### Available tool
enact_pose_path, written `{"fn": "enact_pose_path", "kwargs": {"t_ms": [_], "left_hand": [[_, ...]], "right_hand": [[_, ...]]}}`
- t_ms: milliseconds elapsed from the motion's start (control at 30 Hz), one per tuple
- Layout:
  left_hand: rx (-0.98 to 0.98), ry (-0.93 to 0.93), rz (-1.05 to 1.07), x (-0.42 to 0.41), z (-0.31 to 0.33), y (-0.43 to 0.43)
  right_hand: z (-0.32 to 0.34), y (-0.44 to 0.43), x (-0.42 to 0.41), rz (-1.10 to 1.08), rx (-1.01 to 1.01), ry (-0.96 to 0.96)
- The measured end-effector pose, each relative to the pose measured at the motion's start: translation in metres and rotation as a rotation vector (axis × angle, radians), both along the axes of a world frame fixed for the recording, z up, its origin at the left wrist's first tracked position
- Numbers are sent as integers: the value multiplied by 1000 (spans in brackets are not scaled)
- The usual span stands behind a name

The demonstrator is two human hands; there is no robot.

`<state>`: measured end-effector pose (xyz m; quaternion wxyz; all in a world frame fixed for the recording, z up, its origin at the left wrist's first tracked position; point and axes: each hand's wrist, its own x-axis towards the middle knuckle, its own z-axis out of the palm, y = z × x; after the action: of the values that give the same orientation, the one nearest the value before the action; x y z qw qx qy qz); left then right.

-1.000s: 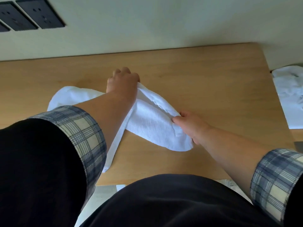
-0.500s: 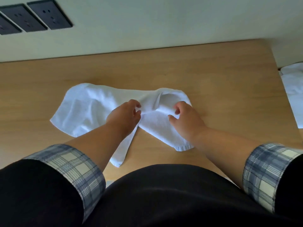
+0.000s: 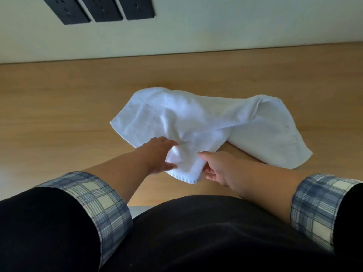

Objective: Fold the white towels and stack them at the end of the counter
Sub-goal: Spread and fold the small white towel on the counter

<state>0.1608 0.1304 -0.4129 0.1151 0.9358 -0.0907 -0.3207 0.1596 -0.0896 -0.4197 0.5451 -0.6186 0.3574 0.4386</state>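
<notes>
A white towel (image 3: 206, 122) lies rumpled and partly spread on the wooden counter (image 3: 59, 114), its right flap reaching toward the near right. Its near corner is bunched and lifted slightly above the counter's front edge. My left hand (image 3: 159, 154) grips that bunched corner from the left, thumb and fingers around the cloth. My right hand (image 3: 218, 167) pinches the same corner's hemmed edge from the right, fingers tucked under the fabric.
A pale wall rises behind the counter, with three black socket plates (image 3: 98, 8) at the top left. The counter's front edge runs just below my hands, and my dark clothing fills the bottom of the view.
The view has shifted left, so the towel sits further right and the second towel at the right edge is out of sight. Both hands have drawn back toward me, gathering the near corner.
</notes>
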Motion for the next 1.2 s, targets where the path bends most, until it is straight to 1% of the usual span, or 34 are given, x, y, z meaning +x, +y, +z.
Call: {"fn": "enact_pose_path", "kwargs": {"t_ms": [100, 200, 267, 300, 333, 433, 500, 567, 600, 633, 700, 767, 833, 867, 900, 967, 1033, 1100, 1133, 1167, 1200], "left_hand": [[-19, -16, -145, -6, -7, 16], [3, -22, -224, -7, -5, 30], [-18, -92, -218, -5, -2, 36], [-74, -129, -137, -2, 2, 38], [-160, -122, -20, 1, 7, 40], [-459, 64, 386, 13, 27, 45], [-761, 174, 662, 19, 46, 48], [-1034, 285, 912, 26, 60, 51], [-1147, 335, 1019, 29, 66, 53], [-1233, 380, 1093, 32, 71, 56], [-1353, 446, 1188, 38, 79, 65], [-1472, 505, 1280, 46, 83, 78], [-1587, 592, 1355, 51, 83, 94], [-1617, 623, 1382, 53, 83, 102], [-1634, 625, 1398, 55, 81, 111], [-1629, 563, 1476, 59, 73, 129], [-1630, 534, 1602, 62, 63, 147], [-1670, 503, 1740, 67, 53, 161], [-1688, 499, 1771, 67, 49, 166], [-1668, 513, 1733, 65, 47, 168], [-1596, 546, 1636, 62, 46, 169]], "right_hand": [[10, 27, -6, -141, -3, -70], [33, 51, -2, -354, 151, -88], [52, 62, 1, -415, 209, -128], [60, 66, 4, -426, 239, -154], [69, 69, 8, -439, 278, -186], [90, 81, 28, -505, 357, -318], [99, 95, 43, -489, 391, -393], [105, 112, 53, -425, 411, -447], [107, 121, 55, -367, 392, -483], [106, 130, 54, -274, 323, -553], [100, 144, 43, -13, 94, -760], [89, 155, 24, 186, -134, -962], [75, 160, 9, 428, -324, -1107], [67, 161, 3, 559, -379, -1114], [59, 162, 0, 665, -396, -1073], [48, 168, -2, 772, -408, -940], [41, 174, 1, 772, -425, -867], [39, 181, 5, 761, -460, -886], [38, 186, 6, 724, -421, -864], [39, 190, 7, 661, -348, -849], [41, 195, 9, 593, -272, -839]]}}
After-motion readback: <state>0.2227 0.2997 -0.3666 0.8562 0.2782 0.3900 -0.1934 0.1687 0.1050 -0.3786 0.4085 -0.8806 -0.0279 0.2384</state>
